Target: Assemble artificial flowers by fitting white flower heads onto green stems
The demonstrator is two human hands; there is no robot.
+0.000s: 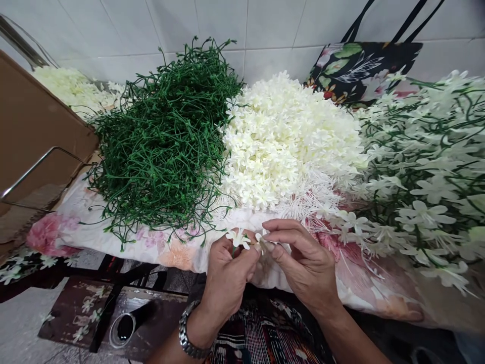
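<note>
Low in the middle of the head view, my left hand (231,273) is closed, thumb against fingers, on an artificial flower stem whose white flower (238,237) shows above the fist. My right hand (308,268) meets it from the right, thumb and forefinger pinching a small white blossom (259,237) beside the left thumb. Most of the stem is hidden inside the left fist. Beyond the hands lie a heap of green plastic stems (166,136) and, to its right, a pile of loose white blossoms (280,136).
Finished-looking white flower sprays (428,212) fill the right side. A floral cloth (170,247) covers the work surface. At left stands a cardboard box (38,126) with a metal wire handle (34,169). A black floral bag (364,71) leans on the tiled wall (273,25).
</note>
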